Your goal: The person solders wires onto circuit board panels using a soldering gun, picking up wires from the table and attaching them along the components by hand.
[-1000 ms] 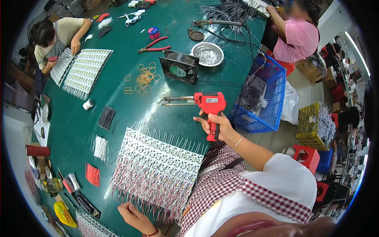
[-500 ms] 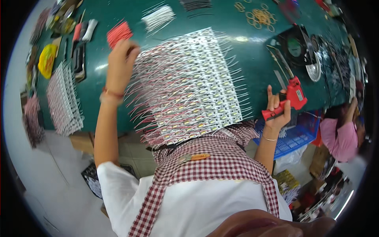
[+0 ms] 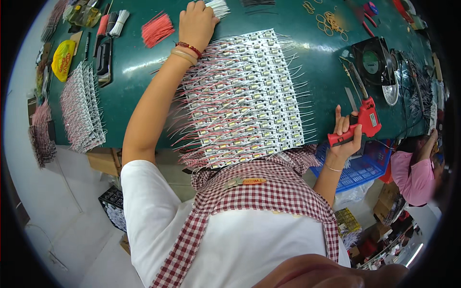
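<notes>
The person's left hand (image 3: pixel 198 23) is lying over the table (image 3: pixel 139 91) at the near left edge of a bundle of white wires (image 3: pixel 219 6), partly covering it; its fingers are curling downward, and whether they are pinching any wire cannot be told. The right hand (image 3: pixel 345 144) is grasping the handle of a red soldering gun (image 3: pixel 370 119), with one finger sticking up beside it. The gun's thin tip is pointing away from the person, near a black fan (image 3: pixel 374 62). Between the two arms, a large circuit board sheet (image 3: pixel 261 96) is lying on the table in front of the person, with thin leads sticking out along both sides. Red wires (image 3: pixel 157 30) are lying left of the left hand, and rubber bands (image 3: pixel 331 25) are lying beyond the sheet's far right corner.
</notes>
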### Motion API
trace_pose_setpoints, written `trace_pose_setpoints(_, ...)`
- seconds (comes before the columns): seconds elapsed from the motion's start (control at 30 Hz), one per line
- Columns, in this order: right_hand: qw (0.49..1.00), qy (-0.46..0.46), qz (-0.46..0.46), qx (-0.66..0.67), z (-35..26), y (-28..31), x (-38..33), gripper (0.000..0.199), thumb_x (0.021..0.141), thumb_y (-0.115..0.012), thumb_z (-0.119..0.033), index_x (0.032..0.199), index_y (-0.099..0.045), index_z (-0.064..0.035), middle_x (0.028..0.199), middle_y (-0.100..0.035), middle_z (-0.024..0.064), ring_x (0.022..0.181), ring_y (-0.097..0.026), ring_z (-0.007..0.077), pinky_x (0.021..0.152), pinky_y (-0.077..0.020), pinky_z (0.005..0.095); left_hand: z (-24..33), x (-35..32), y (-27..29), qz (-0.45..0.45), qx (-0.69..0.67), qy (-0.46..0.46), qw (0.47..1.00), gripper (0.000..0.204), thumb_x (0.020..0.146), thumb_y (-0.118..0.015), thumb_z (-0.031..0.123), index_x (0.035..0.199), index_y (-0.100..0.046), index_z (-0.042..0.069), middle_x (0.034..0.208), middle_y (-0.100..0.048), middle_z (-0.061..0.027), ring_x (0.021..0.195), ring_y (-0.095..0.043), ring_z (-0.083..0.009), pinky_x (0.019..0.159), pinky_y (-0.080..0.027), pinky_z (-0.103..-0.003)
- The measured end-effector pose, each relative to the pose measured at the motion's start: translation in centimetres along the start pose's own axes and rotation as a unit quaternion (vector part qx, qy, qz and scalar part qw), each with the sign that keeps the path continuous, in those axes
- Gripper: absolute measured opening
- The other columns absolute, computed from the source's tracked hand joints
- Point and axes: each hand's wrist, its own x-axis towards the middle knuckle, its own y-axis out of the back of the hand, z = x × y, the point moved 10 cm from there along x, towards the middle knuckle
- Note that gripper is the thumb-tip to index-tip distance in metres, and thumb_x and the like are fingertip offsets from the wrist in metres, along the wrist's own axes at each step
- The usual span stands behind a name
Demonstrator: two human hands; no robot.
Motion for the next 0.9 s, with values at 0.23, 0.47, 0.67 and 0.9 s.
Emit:
trace_pose_setpoints(0.23,1.000,-0.004,0.005,-0.024,0.0,0.4,-0.1,0.034,0.095,-0.047,-0.027,0.113,-0.046,0.0012,0.061,-0.044,0.0034,0.051,-0.045,0.0127,0.110,-0.0264,0.0454,-1.0,0.4,0.8,-0.091,-0.050,0.123,0.987,0.027,0.076,-0.066,0.012,0.101,-0.058,0.009,0.107,-0.058,-0.0134,0.103,-0.052,-0.0278,0.087,-0.039,-0.040)
trace_pose_setpoints(0.47,1.000,-0.003,0.003,-0.028,-0.2,0.0,-0.2,0.034,0.095,-0.047,-0.028,0.113,-0.046,0.0006,0.061,-0.043,0.0026,0.051,-0.044,0.0122,0.110,-0.0263,0.0447,-10.2,-5.0,5.2,-0.064,0.076,0.103,0.990,0.020,0.074,-0.071,0.022,0.087,-0.060,0.013,0.088,-0.057,-0.0029,0.088,-0.054,-0.0268,0.071,-0.042,-0.040)
trace_pose_setpoints(0.67,1.000,-0.007,-0.002,-0.019,0.2,-0.2,0.1,0.032,0.096,-0.046,-0.027,0.112,-0.047,0.0006,0.061,-0.043,0.0028,0.051,-0.044,0.0123,0.110,-0.0265,0.0440,-11.0,-7.2,4.2,-0.032,0.062,0.105,0.992,0.018,0.074,-0.070,0.021,0.086,-0.061,0.012,0.088,-0.056,-0.0022,0.089,-0.052,-0.0253,0.070,-0.041,-0.040)
trace_pose_setpoints(0.9,1.000,-0.003,0.007,-0.031,-0.1,0.3,0.0,0.032,0.096,-0.045,-0.027,0.112,-0.047,0.0008,0.061,-0.043,0.0036,0.051,-0.044,0.0126,0.110,-0.0277,0.0433,-11.0,-6.3,4.6,0.006,0.054,0.130,0.990,0.043,0.067,-0.077,0.023,0.105,-0.058,0.012,0.110,-0.054,-0.0050,0.105,-0.049,-0.0258,0.083,-0.039,-0.040)
